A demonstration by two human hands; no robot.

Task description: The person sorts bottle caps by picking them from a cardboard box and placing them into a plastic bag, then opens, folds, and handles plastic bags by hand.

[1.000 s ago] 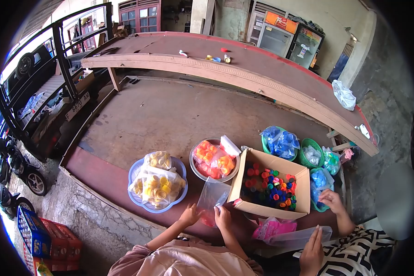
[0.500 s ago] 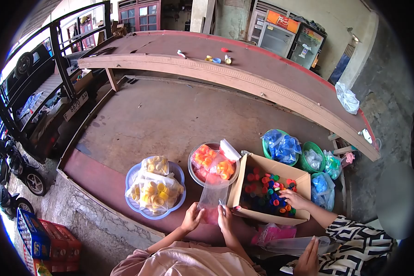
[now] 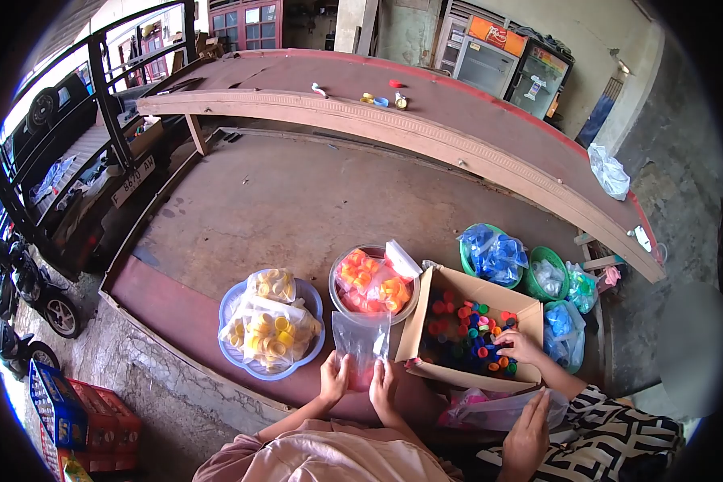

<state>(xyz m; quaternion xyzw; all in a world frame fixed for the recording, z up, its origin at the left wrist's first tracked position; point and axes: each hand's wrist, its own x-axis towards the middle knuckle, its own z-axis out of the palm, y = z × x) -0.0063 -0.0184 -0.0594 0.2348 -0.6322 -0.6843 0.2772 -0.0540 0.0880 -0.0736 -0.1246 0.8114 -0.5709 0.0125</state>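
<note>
Between my hands is a clear plastic bag (image 3: 361, 336), upright, with something reddish showing low in it that I cannot make out. My left hand (image 3: 333, 379) grips its left edge with closed fingers, and my right hand (image 3: 382, 385) grips the right edge. Just beyond the bag stands a round basin (image 3: 334, 299) with bagged orange caps (image 3: 394, 294). On the left, a blue-rimmed scalloped basket (image 3: 226, 353) bears bags of yellow and cream caps (image 3: 269, 337). An open cardboard box (image 3: 414, 325) on the right holds loose coloured caps (image 3: 463, 331).
A co-worker's hand (image 3: 519, 347) reaches into the box; their other hand (image 3: 526, 442) is by another clear bag (image 3: 490, 414). Green baskets (image 3: 525, 283) with bagged blue and clear items stand behind the box. A raised ledge (image 3: 458, 157) runs across the back. Crates (image 3: 96, 426) stand at lower left.
The clear bag has turned flatter and wider between my hands, and my right hand has shifted a little left. The co-worker's lower hand has moved left and up with their bag.
</note>
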